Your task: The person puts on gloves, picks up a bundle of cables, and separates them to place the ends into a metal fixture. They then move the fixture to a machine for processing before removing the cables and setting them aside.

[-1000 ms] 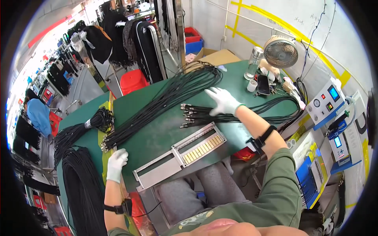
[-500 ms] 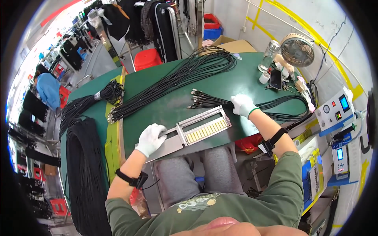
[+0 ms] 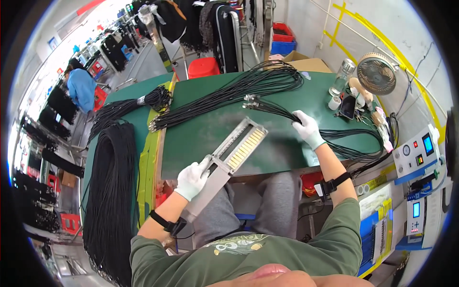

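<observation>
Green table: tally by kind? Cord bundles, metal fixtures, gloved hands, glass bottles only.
Cord bundles: 4 (held bundle, middle bundle, tied bundle, big hank)
Slotted metal fixture: 1
Gloved hands: 2 (left hand, right hand)
Glass bottle: 1
Total: 8

With our left hand (image 3: pixel 193 180) we grip a slanted metal frame (image 3: pixel 226 167) at the near edge of the green table (image 3: pixel 191 141); our right hand (image 3: pixel 308 130) holds 1 black cable bundle (image 3: pixel 275 109). Beyond, we see a longer bundle (image 3: pixel 229 97).

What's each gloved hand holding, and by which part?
Left hand: metal frame, by its near half's left edge. Right hand: black cable bundle, partway along, behind the connectors.
</observation>
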A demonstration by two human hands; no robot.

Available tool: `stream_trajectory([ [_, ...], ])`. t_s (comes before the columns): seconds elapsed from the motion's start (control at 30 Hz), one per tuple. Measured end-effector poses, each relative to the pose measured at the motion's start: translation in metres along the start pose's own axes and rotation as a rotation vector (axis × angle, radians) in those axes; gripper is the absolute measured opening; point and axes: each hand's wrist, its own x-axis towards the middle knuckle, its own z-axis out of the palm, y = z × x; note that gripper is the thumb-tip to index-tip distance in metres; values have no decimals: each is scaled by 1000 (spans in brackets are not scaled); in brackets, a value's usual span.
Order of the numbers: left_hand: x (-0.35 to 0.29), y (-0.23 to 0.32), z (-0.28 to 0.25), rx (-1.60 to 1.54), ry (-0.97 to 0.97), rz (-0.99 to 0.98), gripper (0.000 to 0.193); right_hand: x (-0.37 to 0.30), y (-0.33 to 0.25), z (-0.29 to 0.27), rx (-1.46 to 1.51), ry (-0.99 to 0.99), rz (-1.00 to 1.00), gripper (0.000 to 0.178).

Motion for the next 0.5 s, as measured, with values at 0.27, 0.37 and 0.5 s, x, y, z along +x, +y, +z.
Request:
stream_trajectory([
  [0.27,-22,32,18,-166,31,-266,58,-18,-23,53,-51,-172,-269,30],
  [0.37,-21,34,8,-143,81,-220,62,-28,-17,51,-142,-128,-314,31],
  [0.5,11,43,-21,-63,369,0,71,-32,-30,46,-171,-126,-367,32],
])
